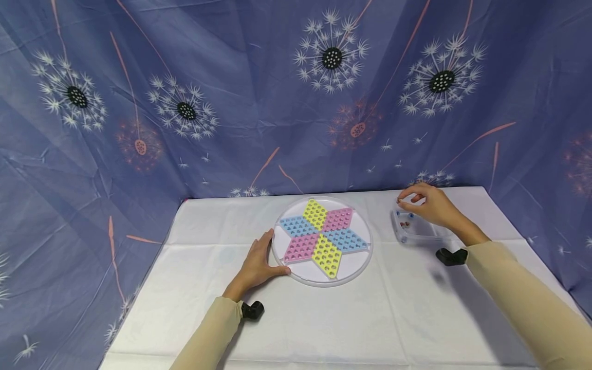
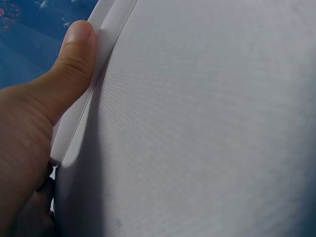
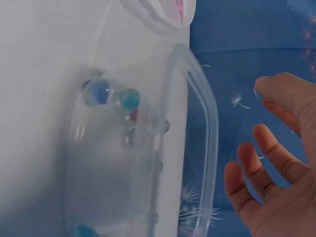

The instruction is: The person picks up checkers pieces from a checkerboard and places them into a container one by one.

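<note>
A round Chinese checkers board [image 1: 356, 267] lies on the white table, its star of holes coloured yellow, pink and blue. My left hand [image 1: 256, 264] rests against the board's left rim, thumb on the near edge and fingers spread along the side. In the left wrist view the straight thumb [image 2: 76, 59] lies along the white rim. Over a clear plastic box [image 1: 421, 238] my right hand [image 1: 432, 205] pinches a small marble between thumb and forefinger, mostly hidden by the fingertips. Its other fingers are loosely bent. Blue marbles [image 3: 101, 92] and a reddish one [image 3: 134, 115] lie inside the box.
White cloth [image 1: 324, 329] covers the table. A blue curtain with dandelion prints [image 1: 259, 103] hangs behind it and at both sides. The clear box stands to the right of the board, near the table's back edge. Black wrist cameras [image 1: 253, 310] stick out from both sleeves.
</note>
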Tool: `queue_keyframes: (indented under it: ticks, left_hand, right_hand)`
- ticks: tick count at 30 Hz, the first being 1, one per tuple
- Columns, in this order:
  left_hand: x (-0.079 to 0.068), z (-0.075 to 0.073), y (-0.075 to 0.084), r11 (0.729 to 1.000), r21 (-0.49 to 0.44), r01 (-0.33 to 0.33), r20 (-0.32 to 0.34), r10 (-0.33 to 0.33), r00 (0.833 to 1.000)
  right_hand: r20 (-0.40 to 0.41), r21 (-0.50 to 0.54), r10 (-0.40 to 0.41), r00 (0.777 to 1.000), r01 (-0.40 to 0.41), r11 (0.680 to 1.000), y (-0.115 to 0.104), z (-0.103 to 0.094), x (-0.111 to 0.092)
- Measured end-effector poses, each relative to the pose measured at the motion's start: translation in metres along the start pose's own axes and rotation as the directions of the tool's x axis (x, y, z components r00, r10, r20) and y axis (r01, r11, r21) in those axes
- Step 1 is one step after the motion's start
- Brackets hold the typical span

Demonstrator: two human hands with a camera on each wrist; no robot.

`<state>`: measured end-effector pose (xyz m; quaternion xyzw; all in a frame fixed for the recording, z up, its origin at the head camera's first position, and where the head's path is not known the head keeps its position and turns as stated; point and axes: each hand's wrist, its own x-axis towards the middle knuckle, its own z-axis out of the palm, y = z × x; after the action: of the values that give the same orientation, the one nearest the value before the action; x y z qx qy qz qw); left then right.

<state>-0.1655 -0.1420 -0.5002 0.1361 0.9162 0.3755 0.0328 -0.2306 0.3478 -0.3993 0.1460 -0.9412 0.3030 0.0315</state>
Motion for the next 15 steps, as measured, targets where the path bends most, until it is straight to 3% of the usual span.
queue_keyframes:
  ticks: [15]
  left_hand:
    - [0.002, 0.000, -0.001, 1.000, 0.010, -0.015, -0.001, 0.015, 1.000]
  right_hand:
    - [0.051, -0.004, 0.091, 0.995, -0.091, 0.996, 0.017, 0.012, -0.001]
